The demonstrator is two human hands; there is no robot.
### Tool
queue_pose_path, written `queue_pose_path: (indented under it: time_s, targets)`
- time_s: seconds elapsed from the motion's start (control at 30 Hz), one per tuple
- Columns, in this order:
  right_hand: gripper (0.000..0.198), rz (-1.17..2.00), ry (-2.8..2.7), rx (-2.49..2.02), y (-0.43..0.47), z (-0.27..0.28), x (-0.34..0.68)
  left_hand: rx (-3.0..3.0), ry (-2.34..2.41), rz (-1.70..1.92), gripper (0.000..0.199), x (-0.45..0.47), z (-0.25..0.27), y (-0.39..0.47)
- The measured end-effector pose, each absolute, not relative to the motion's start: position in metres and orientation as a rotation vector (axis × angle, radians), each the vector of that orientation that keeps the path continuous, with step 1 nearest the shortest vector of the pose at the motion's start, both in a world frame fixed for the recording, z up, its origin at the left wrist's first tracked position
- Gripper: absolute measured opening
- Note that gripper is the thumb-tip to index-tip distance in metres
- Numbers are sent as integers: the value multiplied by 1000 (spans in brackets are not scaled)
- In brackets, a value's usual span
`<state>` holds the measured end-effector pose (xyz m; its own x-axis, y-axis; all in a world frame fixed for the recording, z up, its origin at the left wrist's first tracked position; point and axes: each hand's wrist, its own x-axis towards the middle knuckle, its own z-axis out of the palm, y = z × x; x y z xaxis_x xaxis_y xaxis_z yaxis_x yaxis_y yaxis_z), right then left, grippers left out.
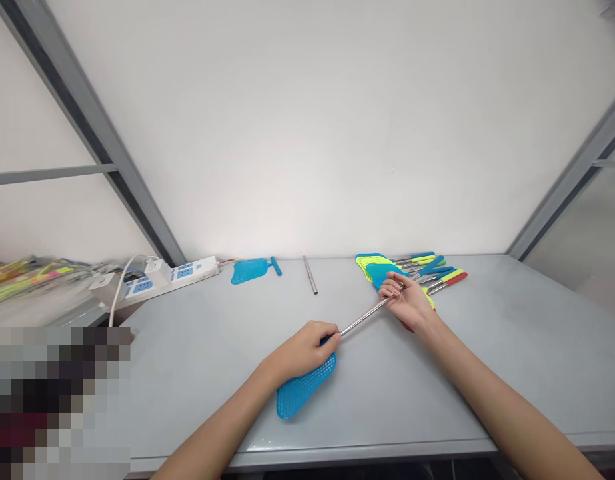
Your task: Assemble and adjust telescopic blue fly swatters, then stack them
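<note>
A fly swatter with a blue mesh head (303, 392) and a thin metal rod lies slantwise between my hands above the grey table. My left hand (307, 347) is closed around the neck where the head meets the rod. Farther along, the fingers of my right hand (410, 301) are curled around the other end of the rod, palm turned up. Just behind that hand lies a pile of fly swatters (382, 273) with blue, yellow-green and red parts, partly hidden by it. Whether the blue handle beside the hand belongs to the held swatter, I cannot tell.
Along the back of the table (212, 360) lie a loose blue swatter head (250, 270), a short blue handle (276, 266) and a bare metal rod (310, 275). A white power strip (202, 268) with plugs stands at the left edge. A wall rises behind.
</note>
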<state>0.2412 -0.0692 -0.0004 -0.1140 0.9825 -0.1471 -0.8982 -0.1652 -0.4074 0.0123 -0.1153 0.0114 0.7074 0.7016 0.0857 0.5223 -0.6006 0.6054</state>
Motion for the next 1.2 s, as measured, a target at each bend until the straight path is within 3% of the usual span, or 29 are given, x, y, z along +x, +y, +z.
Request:
queue_pose_path:
  time_s: [0.2, 0.47, 0.8, 1.2]
  targets:
    - [25, 1734, -375, -149, -81, 11, 245, 1904, 824, 409, 27, 10, 25, -117]
    - [40, 1737, -450, -228, -87, 14, 244, 1424, 653, 304, 22, 9, 27, -115]
    - [38, 1662, -345, -426, -74, 3, 240, 1931, 856, 311, 31, 12, 20, -118]
    - [36, 1523, -132, -519, -74, -12, 224, 2778, 1129, 380, 27, 7, 6, -121]
